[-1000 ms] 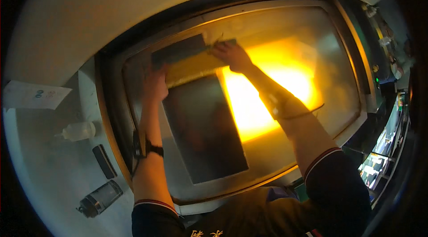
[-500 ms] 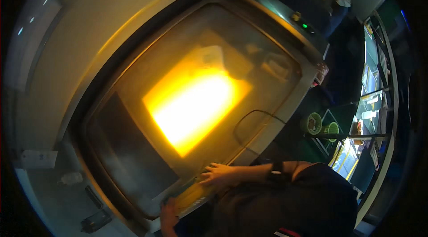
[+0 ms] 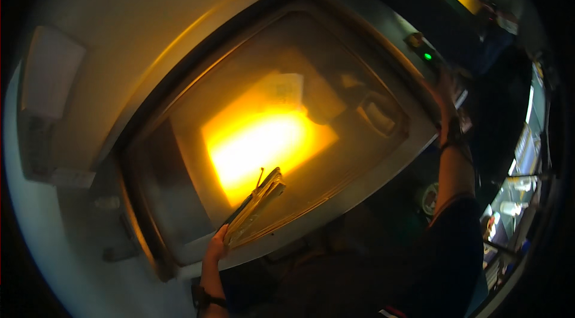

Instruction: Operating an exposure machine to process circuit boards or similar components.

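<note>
My left hand (image 3: 217, 246) is closed around the lower end of a long, flat, folded-looking bundle (image 3: 254, 205) with a shiny, see-through surface and a dark edge. The bundle is tilted over the near part of a large framed light table (image 3: 335, 162); what it is made of I cannot make out. Its upper end overlaps the bright yellow-white glowing area (image 3: 263, 144). Far off to the right, my right hand (image 3: 443, 91) is stretched out beside the table's right corner, near a small device with a green light (image 3: 427, 56). Its fingers are dim and smeared.
A pale sheet (image 3: 284, 89) and a light-coloured looped object (image 3: 378, 117) lie within the frame of the table. A wall with a pale box (image 3: 54, 72) rises on the left. Lit shelves (image 3: 515, 204) stand at the right, and a round container (image 3: 430, 198) is below the table edge.
My left hand has lifted the long bundle from the table's near edge and now holds it tilted. My right hand has left that edge and reached far right. The view has shifted.
</note>
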